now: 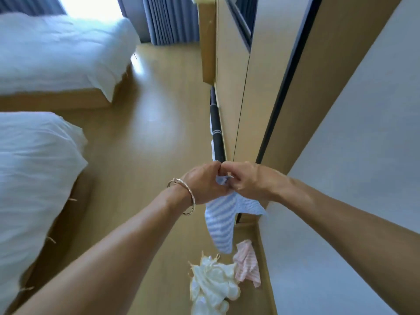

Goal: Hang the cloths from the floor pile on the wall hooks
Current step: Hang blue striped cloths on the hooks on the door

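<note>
Two bare arms reach out in the middle. The left hand (204, 183) and the right hand (247, 180) meet, knuckles touching, and both pinch the top of a blue striped cloth (221, 223) with curled fingers. The cloth hangs down from the hands in the air, above the floor (147, 133) and close to the white wall (352, 178) on the right. A thin bracelet (188, 201) sits on the left wrist. Down near the bottom, two more cloths lie on the floor by the wall: a crumpled cream cloth (213, 285) and, touching it on the right, a pink striped cloth (247, 262). A black pole (217, 130) stands along the wooden panels just past the hands. On the left are two beds with white covers, a far bed (56, 53) and a near bed (34, 167). Blue curtains (170, 19) hang at the far end.
</note>
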The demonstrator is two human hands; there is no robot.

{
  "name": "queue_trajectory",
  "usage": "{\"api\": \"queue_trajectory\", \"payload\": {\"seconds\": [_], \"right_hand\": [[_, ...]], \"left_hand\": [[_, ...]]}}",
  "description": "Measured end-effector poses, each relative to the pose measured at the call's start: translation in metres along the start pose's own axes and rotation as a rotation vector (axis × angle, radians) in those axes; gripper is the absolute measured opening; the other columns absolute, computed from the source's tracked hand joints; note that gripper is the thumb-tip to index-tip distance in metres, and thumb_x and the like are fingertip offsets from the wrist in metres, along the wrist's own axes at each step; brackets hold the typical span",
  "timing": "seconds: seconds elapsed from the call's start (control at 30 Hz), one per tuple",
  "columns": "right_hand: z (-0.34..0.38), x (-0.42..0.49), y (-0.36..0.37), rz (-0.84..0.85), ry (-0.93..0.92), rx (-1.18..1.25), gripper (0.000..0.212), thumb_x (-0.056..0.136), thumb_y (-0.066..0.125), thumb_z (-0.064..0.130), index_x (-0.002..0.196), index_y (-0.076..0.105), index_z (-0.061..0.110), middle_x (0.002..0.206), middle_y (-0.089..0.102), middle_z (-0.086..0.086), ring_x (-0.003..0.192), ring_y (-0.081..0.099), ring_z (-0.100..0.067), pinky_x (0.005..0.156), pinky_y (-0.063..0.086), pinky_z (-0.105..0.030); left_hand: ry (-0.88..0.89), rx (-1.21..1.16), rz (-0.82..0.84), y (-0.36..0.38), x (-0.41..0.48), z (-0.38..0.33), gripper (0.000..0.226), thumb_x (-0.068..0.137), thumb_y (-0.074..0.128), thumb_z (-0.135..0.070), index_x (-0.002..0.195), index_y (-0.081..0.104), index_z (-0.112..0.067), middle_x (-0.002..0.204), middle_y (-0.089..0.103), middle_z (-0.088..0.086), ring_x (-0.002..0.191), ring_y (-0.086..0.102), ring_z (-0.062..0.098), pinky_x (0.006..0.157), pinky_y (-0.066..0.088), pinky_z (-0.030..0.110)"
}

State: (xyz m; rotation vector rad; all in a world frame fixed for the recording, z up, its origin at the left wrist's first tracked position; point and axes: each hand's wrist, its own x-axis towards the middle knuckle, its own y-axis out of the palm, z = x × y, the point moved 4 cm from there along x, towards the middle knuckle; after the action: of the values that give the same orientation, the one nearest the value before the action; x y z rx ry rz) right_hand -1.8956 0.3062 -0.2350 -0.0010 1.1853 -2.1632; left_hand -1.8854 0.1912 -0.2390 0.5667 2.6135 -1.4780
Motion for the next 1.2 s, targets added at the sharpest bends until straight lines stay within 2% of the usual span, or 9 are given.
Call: {"api": "queue_trajectory", "payload": {"seconds": [0.1,0.27,0.33,0.43,0.53,0.63,0.77,1.03,1.2], "right_hand": [[0.053,-0.027,-0.061,-0.09,-0.051,-0.139,0.007,0.098,0.044,0.022,0.1,0.046,0.029,0.09,0.06,0.003,0.081,0.058,-0.019,0.067,0.048,-0.033],[0.113,-0.067,-0.132,-0.231,-0.112,-0.188,0.026,0.095,0.055,0.025,0.12,0.048,0.023,0.082,0.058,0.01,0.076,0.056,-0.01,0.07,0.046,-0.027],[0.128,-0.078,-0.146,-0.262,-0.112,-0.227,0.003,0.093,0.055,0.024,0.093,0.058,0.024,0.071,0.051,0.012,0.067,0.052,-0.009,0.06,0.04,-0.022],[0.148,-0.088,-0.146,-0.259,-0.092,-0.228,0.03,0.092,0.052,0.027,0.064,0.051,0.018,0.073,0.053,0.002,0.067,0.054,-0.016,0.06,0.043,-0.029],[0.157,-0.09,-0.131,-0.253,-0.11,-0.24,0.027,0.096,0.048,0.035,0.082,0.062,0.017,0.094,0.055,0.0,0.079,0.059,-0.015,0.074,0.053,-0.032],[0.167,-0.087,-0.124,-0.288,-0.113,-0.23,0.029,0.098,0.042,0.037,0.071,0.047,0.03,0.079,0.051,0.008,0.064,0.049,-0.003,0.062,0.044,-0.022],[0.192,-0.079,-0.125,-0.279,-0.131,-0.204,0.018,0.099,0.041,0.027,0.096,0.056,0.018,0.088,0.064,-0.002,0.076,0.061,-0.02,0.065,0.046,-0.032],[0.228,-0.063,-0.114,-0.189,-0.319,-0.251,0.016,0.099,0.045,0.028,0.104,0.057,0.018,0.106,0.066,-0.006,0.087,0.06,-0.021,0.069,0.046,-0.032],[0.275,-0.058,-0.074,-0.065,-0.509,-0.332,0.02,0.098,0.049,0.032,0.1,0.063,0.019,0.098,0.064,-0.001,0.086,0.059,-0.017,0.067,0.042,-0.029]], "left_hand": [[0.002,0.076,-0.047,-0.069,-0.024,-0.039,0.024,0.085,0.061,-0.033,0.091,0.057,-0.009,0.089,0.066,0.011,0.079,0.06,0.03,0.062,0.042,0.031],[0.07,0.269,-0.185,-0.166,-0.072,-0.09,0.021,0.092,0.054,-0.033,0.091,0.058,-0.012,0.077,0.057,-0.001,0.074,0.05,0.019,0.054,0.028,0.022],[0.082,0.274,-0.225,-0.198,-0.089,-0.098,0.022,0.091,0.055,-0.032,0.079,0.05,-0.015,0.067,0.045,-0.007,0.07,0.046,0.018,0.048,0.026,0.024],[0.103,0.244,-0.291,-0.236,-0.12,-0.104,0.03,0.093,0.052,-0.033,0.07,0.041,-0.017,0.065,0.044,-0.006,0.062,0.043,0.016,0.051,0.03,0.019],[0.115,0.2,-0.414,-0.265,-0.151,-0.103,0.038,0.095,0.048,-0.032,0.061,0.036,-0.019,0.058,0.04,-0.004,0.053,0.037,0.01,0.052,0.03,0.024],[0.075,0.283,-0.543,-0.282,-0.173,-0.092,0.044,0.095,0.044,-0.034,0.056,0.034,-0.016,0.054,0.04,-0.001,0.049,0.035,0.011,0.054,0.029,0.028],[0.043,0.33,-0.59,-0.283,-0.191,-0.075,0.018,0.092,0.044,-0.025,0.077,0.052,-0.02,0.061,0.048,-0.003,0.054,0.041,0.01,0.061,0.034,0.026],[-0.349,0.262,-0.634,-0.242,-0.254,-0.026,0.011,0.086,0.051,-0.018,0.077,0.044,-0.019,0.082,0.059,0.008,0.079,0.059,0.027,0.069,0.045,0.033],[-0.634,0.262,-0.664,-0.216,-0.337,-0.004,0.017,0.091,0.046,-0.018,0.107,0.052,-0.017,0.107,0.062,0.01,0.097,0.058,0.028,0.071,0.036,0.028]]}}
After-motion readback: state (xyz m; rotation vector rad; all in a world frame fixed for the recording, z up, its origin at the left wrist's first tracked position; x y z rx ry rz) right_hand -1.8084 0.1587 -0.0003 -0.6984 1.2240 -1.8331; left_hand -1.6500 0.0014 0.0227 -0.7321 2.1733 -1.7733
